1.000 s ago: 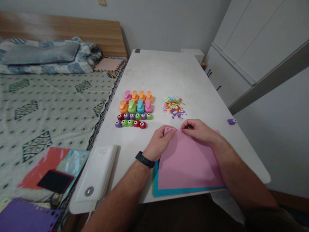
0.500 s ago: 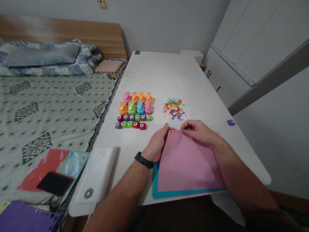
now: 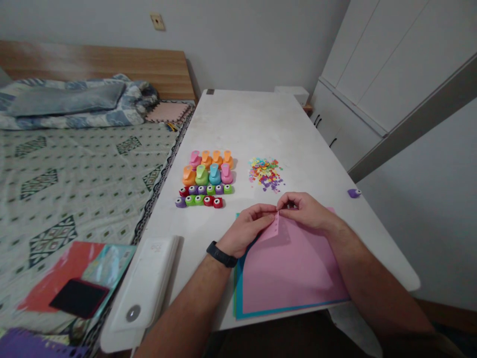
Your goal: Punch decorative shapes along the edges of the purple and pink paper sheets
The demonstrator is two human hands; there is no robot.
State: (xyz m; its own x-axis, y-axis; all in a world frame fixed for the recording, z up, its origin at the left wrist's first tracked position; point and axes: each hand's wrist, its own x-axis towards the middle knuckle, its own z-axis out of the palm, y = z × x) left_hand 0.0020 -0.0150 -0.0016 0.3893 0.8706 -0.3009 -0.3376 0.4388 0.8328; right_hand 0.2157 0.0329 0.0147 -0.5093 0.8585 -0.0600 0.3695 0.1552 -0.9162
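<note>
A pink sheet of paper (image 3: 294, 268) lies on top of blue and green sheets at the table's near edge. Its far left corner is lifted and folded over, showing a row of small punched holes. My left hand (image 3: 253, 226) pinches that raised corner between thumb and fingers. Close beside it, my right hand (image 3: 303, 211) is closed at the sheet's far edge, thumb against fingertips. Beyond my hands lies a heap of small colourful paper confetti (image 3: 265, 174). Several craft punches (image 3: 201, 175) stand in rows to the left of the confetti.
A white power bank-like device (image 3: 149, 283) lies at the table's left edge. One purple punch (image 3: 354, 193) sits near the right edge. On the bed at left are a dark phone (image 3: 79, 297), packaged coloured paper (image 3: 59, 271) and a purple punched sheet (image 3: 37, 344).
My left hand moved off the sheet's left edge and bent the far left corner up and over toward my right hand. The view tilted upward slightly.
</note>
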